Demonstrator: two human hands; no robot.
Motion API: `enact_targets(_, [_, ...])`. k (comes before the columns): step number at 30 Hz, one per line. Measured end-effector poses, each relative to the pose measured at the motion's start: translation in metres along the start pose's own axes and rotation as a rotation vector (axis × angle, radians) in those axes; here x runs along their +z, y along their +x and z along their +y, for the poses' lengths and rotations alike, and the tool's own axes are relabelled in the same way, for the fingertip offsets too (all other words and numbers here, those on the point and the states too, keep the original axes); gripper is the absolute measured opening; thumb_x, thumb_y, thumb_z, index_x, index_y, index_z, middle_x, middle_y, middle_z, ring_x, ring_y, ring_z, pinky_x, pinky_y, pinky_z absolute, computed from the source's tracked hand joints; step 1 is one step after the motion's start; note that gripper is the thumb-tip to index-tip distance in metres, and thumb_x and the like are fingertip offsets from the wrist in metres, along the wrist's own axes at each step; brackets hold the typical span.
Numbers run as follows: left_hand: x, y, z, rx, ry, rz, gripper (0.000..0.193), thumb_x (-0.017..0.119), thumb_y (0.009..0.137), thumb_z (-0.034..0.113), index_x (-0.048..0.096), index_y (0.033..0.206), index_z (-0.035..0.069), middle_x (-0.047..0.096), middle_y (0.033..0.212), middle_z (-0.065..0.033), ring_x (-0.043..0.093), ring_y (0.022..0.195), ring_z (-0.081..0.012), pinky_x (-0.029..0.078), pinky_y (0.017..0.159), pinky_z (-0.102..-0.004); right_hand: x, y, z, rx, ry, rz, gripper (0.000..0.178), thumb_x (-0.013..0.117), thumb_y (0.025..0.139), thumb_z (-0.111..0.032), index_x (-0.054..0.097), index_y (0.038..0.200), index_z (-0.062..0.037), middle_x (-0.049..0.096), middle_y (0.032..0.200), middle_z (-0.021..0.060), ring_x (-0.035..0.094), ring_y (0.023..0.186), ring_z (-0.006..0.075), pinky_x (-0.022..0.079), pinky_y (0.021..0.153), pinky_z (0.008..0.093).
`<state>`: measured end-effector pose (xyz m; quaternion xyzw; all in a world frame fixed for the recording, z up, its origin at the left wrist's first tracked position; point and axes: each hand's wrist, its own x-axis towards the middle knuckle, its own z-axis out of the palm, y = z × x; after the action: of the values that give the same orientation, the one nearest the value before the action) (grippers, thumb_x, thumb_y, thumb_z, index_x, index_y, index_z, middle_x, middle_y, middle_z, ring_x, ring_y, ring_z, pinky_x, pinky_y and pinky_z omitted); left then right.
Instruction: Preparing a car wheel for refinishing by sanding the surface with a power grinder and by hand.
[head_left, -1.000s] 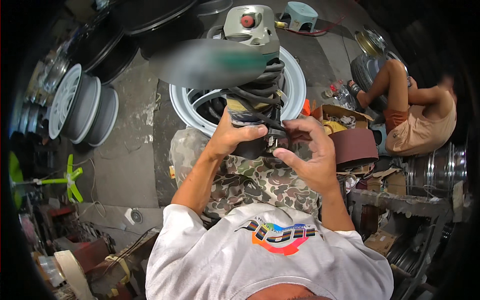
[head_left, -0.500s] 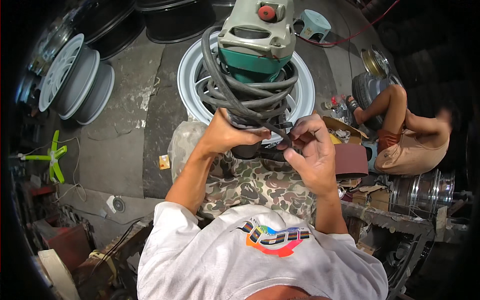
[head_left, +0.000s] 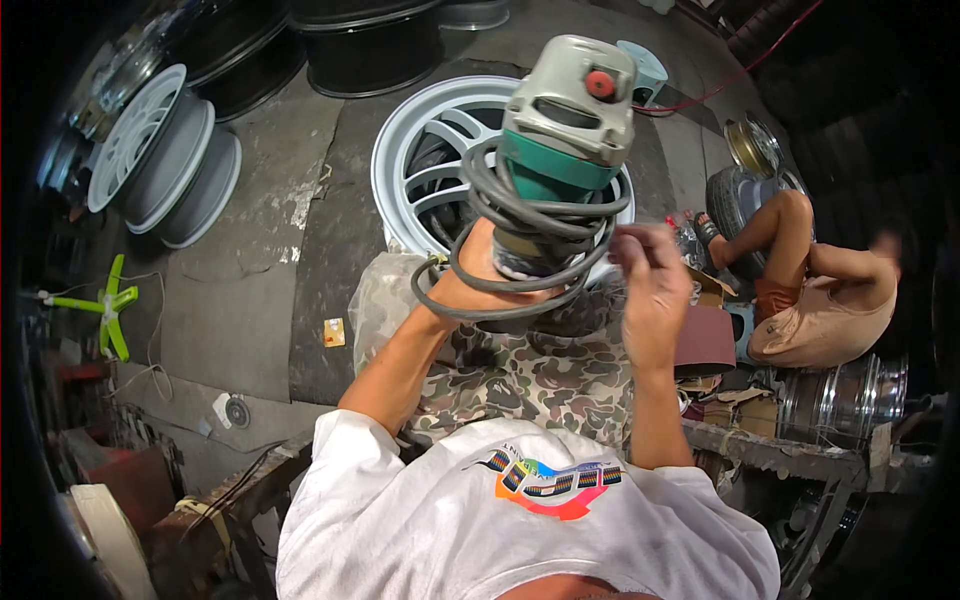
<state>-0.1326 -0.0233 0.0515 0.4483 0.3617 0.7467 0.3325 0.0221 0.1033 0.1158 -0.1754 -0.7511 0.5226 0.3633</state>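
Observation:
My left hand (head_left: pixel 478 275) is closed round the lower body of an angle grinder (head_left: pixel 562 160), held with its head away from me. It has a grey metal head, a red button and a green middle. A dark power cord (head_left: pixel 535 212) is wound round the grinder in several loops; one loose loop lies over my left wrist. Close beside the loops on the right is my right hand (head_left: pixel 652 265), fingers bent and smeared by motion; whether they grip the cord I cannot tell. Beneath the grinder lies a pale wheel rim (head_left: pixel 400 130), partly covered.
At the right a person (head_left: pixel 825 310) sits low by a tyre (head_left: pixel 735 195) and a gold rim (head_left: pixel 750 148). A brown abrasive belt (head_left: pixel 705 338) stands near my right forearm. More rims (head_left: pixel 150 150) stand at the left, near a green fan (head_left: pixel 115 302). A stool (head_left: pixel 645 70) is ahead.
The grinder has moved right and toward me, tilting rightward, uncovering more of the rim. The cord has shifted, with a loop now over my left wrist. My right hand has moved slightly right.

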Motion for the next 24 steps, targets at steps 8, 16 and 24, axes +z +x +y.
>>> enact_targets(8, [0.009, 0.008, 0.015, -0.002, 0.183, 0.085, 0.032, 0.070, 0.090, 0.012, 0.064, 0.119, 0.004, 0.069, 0.104, -0.0031, 0.064, 0.091, -0.0121, 0.055, 0.082, -0.0310, 0.028, -0.001, -0.083, -0.756, -0.658, -0.477, 0.047, 0.089, 0.068, -0.027, 0.077, 0.111, -0.0121, 0.069, 0.110, 0.0027, 0.059, 0.102, 0.0271, 0.046, 0.088, 0.0391])
enact_targets(16, [-0.003, 0.002, -0.003, -0.058, 0.187, 0.082, 0.052, 0.091, 0.072, 0.015, 0.067, 0.116, 0.002, 0.072, 0.112, -0.0085, 0.067, 0.102, -0.0165, 0.053, 0.094, -0.0338, 0.027, 0.011, -0.071, -0.366, -0.374, -0.013, 0.015, 0.071, 0.099, -0.013, 0.065, 0.108, -0.0025, 0.068, 0.093, 0.0066, 0.059, 0.072, 0.0102, 0.045, 0.059, 0.0260])
enact_targets(24, [0.007, 0.004, -0.014, -0.007, 0.058, 0.069, 0.030, 0.082, 0.077, -0.004, 0.068, 0.104, -0.001, 0.073, 0.087, -0.0073, 0.072, 0.080, -0.0152, 0.059, 0.074, -0.0291, -0.022, 0.066, -0.088, -0.285, 0.243, 0.177, 0.023, 0.059, 0.106, -0.014, 0.059, 0.120, 0.0039, 0.050, 0.077, -0.0024, 0.040, 0.062, 0.0030, 0.035, 0.056, 0.0205])
